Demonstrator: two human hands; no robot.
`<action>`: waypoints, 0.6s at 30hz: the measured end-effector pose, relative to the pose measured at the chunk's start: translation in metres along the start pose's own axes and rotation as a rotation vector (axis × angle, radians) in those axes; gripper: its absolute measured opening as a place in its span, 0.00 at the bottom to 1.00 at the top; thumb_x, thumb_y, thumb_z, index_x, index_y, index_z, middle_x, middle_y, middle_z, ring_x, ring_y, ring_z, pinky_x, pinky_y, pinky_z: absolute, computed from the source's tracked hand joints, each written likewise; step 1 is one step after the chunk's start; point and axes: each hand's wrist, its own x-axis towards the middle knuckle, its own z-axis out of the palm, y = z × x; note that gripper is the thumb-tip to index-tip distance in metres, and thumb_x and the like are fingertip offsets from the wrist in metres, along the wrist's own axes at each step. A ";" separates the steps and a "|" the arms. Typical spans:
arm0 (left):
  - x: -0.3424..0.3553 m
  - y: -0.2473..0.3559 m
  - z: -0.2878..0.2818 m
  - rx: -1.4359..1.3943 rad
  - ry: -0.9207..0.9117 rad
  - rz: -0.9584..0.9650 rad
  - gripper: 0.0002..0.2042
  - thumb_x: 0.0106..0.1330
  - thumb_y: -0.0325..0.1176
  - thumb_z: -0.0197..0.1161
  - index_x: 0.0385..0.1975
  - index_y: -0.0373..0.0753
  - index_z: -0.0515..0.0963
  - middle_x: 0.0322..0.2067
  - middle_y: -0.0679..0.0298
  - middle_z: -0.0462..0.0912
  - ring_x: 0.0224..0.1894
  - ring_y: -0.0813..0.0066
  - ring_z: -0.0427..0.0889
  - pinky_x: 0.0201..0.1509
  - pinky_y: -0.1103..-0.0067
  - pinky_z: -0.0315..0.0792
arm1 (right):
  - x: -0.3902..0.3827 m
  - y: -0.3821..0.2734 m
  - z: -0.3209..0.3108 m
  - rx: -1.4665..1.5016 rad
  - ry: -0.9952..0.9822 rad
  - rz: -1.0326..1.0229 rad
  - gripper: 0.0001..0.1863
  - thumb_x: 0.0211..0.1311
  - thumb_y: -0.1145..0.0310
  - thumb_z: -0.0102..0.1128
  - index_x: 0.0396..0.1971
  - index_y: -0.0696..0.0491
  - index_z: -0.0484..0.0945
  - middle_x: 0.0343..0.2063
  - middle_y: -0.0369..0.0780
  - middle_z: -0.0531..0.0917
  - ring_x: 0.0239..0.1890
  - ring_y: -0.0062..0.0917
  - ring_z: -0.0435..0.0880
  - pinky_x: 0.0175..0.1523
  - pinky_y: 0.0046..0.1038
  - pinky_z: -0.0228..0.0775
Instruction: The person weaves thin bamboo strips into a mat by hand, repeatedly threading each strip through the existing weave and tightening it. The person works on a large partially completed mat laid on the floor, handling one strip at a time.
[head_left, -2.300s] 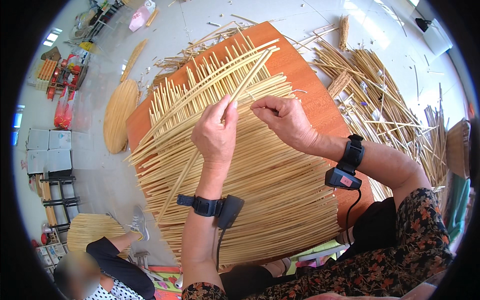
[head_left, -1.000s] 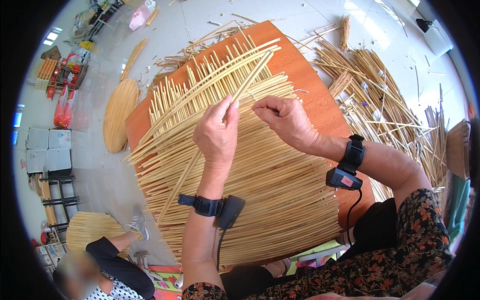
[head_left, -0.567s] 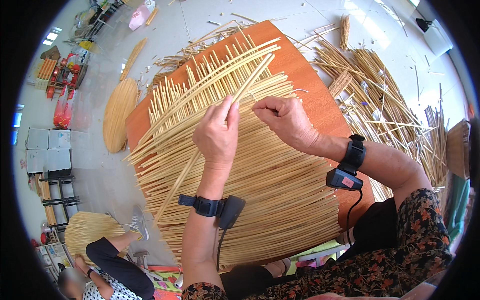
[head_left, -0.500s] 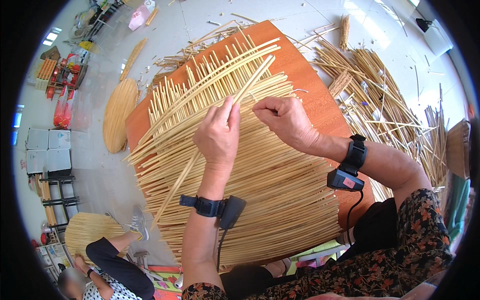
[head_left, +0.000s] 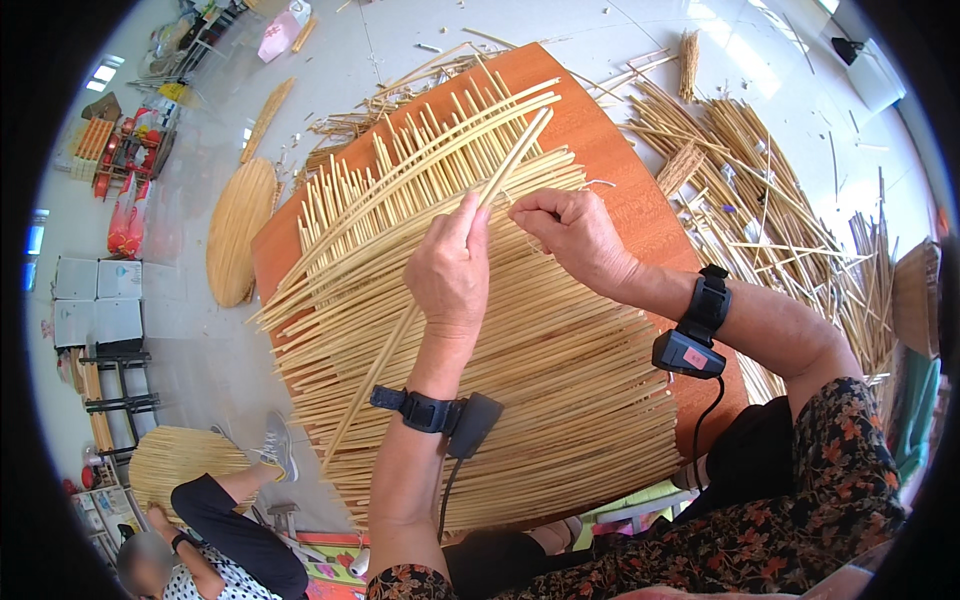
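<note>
1. Tiled floor (head_left: 195, 370) surrounded the reddish-brown table (head_left: 612, 145) in the head view, with a heap of loose stalks (head_left: 745, 135) to the right and a co-worker (head_left: 240, 540) at the lower left.
2. Across the table lay a broad layer of straw-coloured stalks (head_left: 545, 390), set side by side; past it, a row of stalk ends (head_left: 335, 205) pointed toward the far edge.
3. The left hand (head_left: 447, 272) was closed around a slim bundle of stalks (head_left: 520, 150), thumb and forefinger pinching it, so that it slanted over the layer. Such a grip seemed sound: firm enough to stop rolling, light enough not to crush a dry stem.
4. The right hand (head_left: 578, 232) was just beside it, fingertips drawn together near a fine white cord (head_left: 600, 182); at this size, whether they pinched the cord could not be told for sure.
5. Good work here seemed to call for a cord kept taut and clear of neighbouring tips, and for a bundle squared to the layer before any tightening. A hasty pull could bend a stalk or skew the row; slow, even tension looked safer.
</note>
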 end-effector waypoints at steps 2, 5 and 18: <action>0.001 0.000 0.000 -0.002 0.027 -0.003 0.14 0.68 0.40 0.71 0.51 0.47 0.86 0.26 0.64 0.84 0.24 0.60 0.84 0.25 0.69 0.75 | 0.001 0.000 -0.001 0.009 -0.010 0.012 0.12 0.70 0.65 0.62 0.40 0.60 0.86 0.19 0.39 0.82 0.22 0.18 0.79 0.31 0.28 0.74; 0.003 0.007 -0.004 -0.015 0.041 -0.051 0.12 0.69 0.40 0.70 0.49 0.47 0.85 0.27 0.64 0.85 0.24 0.60 0.84 0.25 0.69 0.75 | 0.001 -0.001 -0.002 -0.003 -0.021 0.036 0.12 0.71 0.65 0.63 0.40 0.60 0.86 0.20 0.38 0.82 0.23 0.18 0.79 0.31 0.27 0.74; -0.001 0.011 -0.008 -0.054 -0.028 -0.021 0.06 0.69 0.37 0.69 0.35 0.43 0.82 0.28 0.62 0.86 0.26 0.58 0.85 0.28 0.67 0.76 | -0.008 0.009 0.001 -0.027 0.047 -0.019 0.11 0.70 0.66 0.63 0.40 0.59 0.86 0.21 0.43 0.83 0.24 0.24 0.81 0.35 0.31 0.76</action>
